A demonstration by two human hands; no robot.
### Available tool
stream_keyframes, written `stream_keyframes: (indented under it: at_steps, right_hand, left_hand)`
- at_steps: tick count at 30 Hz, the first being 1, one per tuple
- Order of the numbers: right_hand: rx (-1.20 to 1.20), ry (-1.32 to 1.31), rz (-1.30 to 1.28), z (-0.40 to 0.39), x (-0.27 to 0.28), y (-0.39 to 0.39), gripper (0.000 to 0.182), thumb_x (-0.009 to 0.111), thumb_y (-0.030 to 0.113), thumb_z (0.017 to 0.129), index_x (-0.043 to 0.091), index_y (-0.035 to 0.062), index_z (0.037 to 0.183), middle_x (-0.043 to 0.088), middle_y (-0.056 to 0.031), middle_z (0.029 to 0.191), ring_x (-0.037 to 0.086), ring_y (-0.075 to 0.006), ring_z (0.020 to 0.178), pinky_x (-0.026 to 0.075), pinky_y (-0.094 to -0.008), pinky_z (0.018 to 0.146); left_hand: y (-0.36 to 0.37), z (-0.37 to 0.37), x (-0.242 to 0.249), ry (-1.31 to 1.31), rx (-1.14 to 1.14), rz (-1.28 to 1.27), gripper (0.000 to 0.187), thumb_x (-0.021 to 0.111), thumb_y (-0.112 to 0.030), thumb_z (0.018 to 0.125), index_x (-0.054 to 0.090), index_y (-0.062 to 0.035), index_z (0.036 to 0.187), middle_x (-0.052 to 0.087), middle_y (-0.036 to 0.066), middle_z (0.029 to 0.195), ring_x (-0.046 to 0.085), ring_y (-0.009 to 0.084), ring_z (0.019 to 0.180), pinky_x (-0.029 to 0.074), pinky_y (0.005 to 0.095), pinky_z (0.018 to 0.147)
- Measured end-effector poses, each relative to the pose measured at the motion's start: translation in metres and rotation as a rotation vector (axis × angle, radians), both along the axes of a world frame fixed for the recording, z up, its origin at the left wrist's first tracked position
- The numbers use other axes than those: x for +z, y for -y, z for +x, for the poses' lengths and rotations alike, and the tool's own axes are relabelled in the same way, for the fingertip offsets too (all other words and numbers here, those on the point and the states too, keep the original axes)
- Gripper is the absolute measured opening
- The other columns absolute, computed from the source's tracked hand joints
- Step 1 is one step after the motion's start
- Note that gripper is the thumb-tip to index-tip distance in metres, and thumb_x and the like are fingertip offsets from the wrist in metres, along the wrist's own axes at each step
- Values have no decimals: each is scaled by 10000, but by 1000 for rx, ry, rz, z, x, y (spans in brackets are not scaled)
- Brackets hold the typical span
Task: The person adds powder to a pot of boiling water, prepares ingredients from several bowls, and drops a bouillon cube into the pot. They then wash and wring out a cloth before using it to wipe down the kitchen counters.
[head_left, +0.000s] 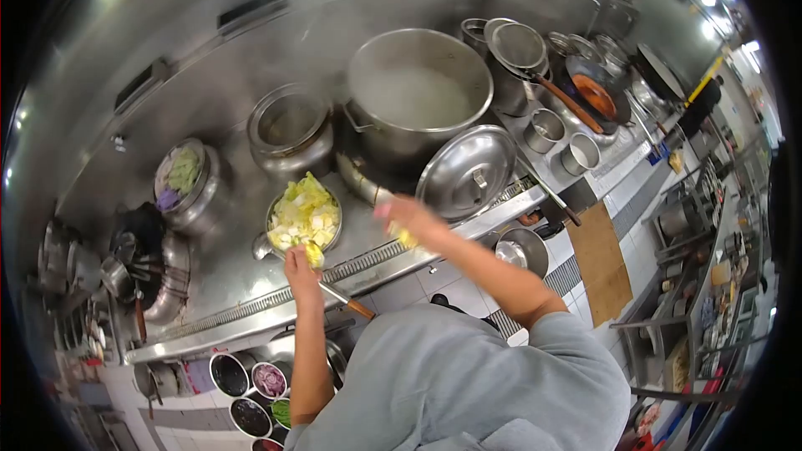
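A round metal bowl [337, 238] heaped with chopped yellow-green cabbage [305, 210] stands on the steel counter. At its near rim, my left hand [301, 269] has its fingers closed on a small yellow-green piece [315, 255]. A ladle with a wooden handle [360, 309] lies partly behind this hand. My right hand [408, 219] is out over the counter's front part, left of a large round lid [468, 171]. Motion smears its fingers, and a yellow patch shows just below them. Behind it a big steaming pot [476, 113] holds pale liquid.
A lidless metal pot [288, 150] stands behind the bowl. Farther left, a pot [209, 188] carries green and purple items. Small pots [545, 132], a strainer [518, 46] and a wok [618, 108] are on the right. Containers [230, 374] stand below the counter's front edge.
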State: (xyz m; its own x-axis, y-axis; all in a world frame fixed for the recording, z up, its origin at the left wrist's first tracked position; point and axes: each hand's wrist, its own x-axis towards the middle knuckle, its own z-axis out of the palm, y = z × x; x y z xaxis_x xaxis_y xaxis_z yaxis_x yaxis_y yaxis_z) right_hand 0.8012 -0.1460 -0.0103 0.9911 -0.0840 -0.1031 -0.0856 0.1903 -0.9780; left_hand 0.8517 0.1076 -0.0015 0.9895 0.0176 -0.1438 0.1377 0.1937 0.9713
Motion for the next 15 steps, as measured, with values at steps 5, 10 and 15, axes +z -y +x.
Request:
stream_keyframes:
  at_steps: [5, 10, 15]
  right_hand:
    - [-220, -72, 603, 30, 82, 46, 516, 541, 528, 950, 528, 80, 1205, 666, -125, 903, 445, -79, 492, 352, -217, 398]
    - [75, -526, 749, 17, -50, -31, 430, 510, 482, 976, 624, 71, 1021, 619, -53, 755, 551, -172, 536, 427, -302, 413]
    - [-54, -488, 903, -9, -85, -72, 376, 501, 411, 997, 609, 51, 1021, 643, -124, 1036, 615, -257, 1015, 507, -416, 884]
  left_hand:
    - [-25, 10, -14, 192, -68, 343, 166, 606, -251, 966, 635, -91, 936, 530, -31, 708, 437, 31, 606, 325, 229, 458]
    - [29, -28, -12, 590, -340, 394, 146, 654, -198, 895, 679, -63, 944, 604, 69, 917, 607, 201, 803, 484, 308, 717]
    - [44, -35, -33, 665, -533, 809, 121, 631, -177, 884, 696, -120, 970, 600, 78, 954, 642, 281, 792, 516, 386, 673]
